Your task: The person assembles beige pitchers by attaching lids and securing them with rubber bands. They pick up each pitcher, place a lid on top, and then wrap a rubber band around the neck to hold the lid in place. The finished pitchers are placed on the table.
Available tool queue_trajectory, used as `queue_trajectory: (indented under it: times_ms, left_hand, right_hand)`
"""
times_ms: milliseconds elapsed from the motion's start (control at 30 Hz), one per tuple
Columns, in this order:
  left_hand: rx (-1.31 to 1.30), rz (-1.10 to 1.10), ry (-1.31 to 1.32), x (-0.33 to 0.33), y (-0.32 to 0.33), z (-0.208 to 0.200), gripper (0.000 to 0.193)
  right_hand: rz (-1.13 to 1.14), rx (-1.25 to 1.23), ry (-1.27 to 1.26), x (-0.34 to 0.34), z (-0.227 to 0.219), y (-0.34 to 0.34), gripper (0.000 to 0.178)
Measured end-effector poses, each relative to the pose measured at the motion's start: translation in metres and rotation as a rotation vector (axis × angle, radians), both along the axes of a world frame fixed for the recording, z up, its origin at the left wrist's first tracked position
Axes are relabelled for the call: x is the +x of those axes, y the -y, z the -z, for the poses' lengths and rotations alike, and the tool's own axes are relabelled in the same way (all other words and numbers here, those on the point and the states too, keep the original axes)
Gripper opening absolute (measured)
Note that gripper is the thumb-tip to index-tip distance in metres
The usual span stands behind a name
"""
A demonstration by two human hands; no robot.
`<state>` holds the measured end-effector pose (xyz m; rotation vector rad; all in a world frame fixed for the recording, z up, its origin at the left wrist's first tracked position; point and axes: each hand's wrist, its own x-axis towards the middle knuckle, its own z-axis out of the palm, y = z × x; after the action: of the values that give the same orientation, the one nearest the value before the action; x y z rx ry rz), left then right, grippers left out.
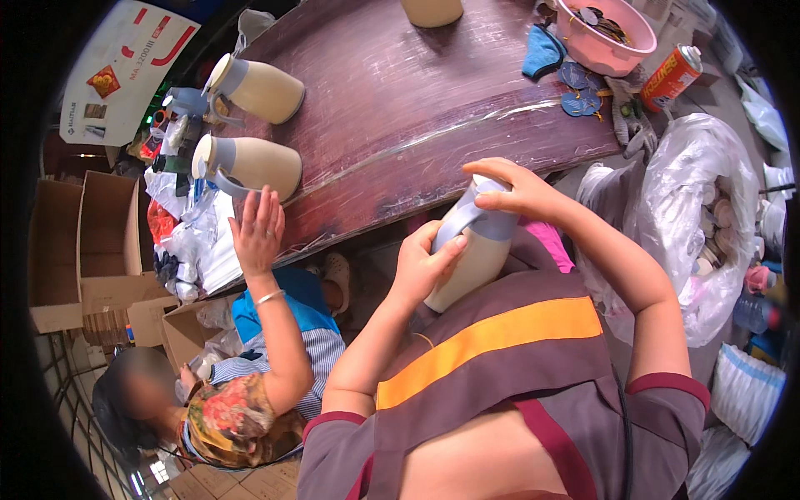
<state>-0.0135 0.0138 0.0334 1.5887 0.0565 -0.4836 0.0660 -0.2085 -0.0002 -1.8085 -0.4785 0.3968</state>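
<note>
Dark wooden table [400, 92] ahead, two cream jugs [250, 162] lying on it. Your left hand [422, 262] wraps cream jug [471, 254] body at chest; right hand [517, 193] closed on grey lid. Brace body firmly while seating lid square. Co-worker's hand [258, 233] near: stay apart.

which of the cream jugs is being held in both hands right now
The cream plastic jug with the grey-blue handle against the person's chest: left hand on its handle, right hand on its top. The other two cream jugs lie on the table.

Cream jug [471, 258] held against the body — left hand [421, 262] on its grey handle, right hand [517, 193] on top; counter [400, 100] just beyond.
</note>
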Motion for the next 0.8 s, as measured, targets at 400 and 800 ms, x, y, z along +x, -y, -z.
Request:
queue_trajectory:
  times_ms: [400, 800]
  left_hand:
    - [-0.220, -0.239, -0.014, -0.017, 0.013, 0.019, 0.021]
    - [-0.418, -0.266, -0.197, -0.012, 0.007, 0.020, 0.048]
  right_hand:
    - [0.466, -0.981, 0.777, 0.014, 0.087, 0.082, 0.067]
    - [0.562, -0.164, 0.634, 0.014, 0.061, 0.074, 0.016]
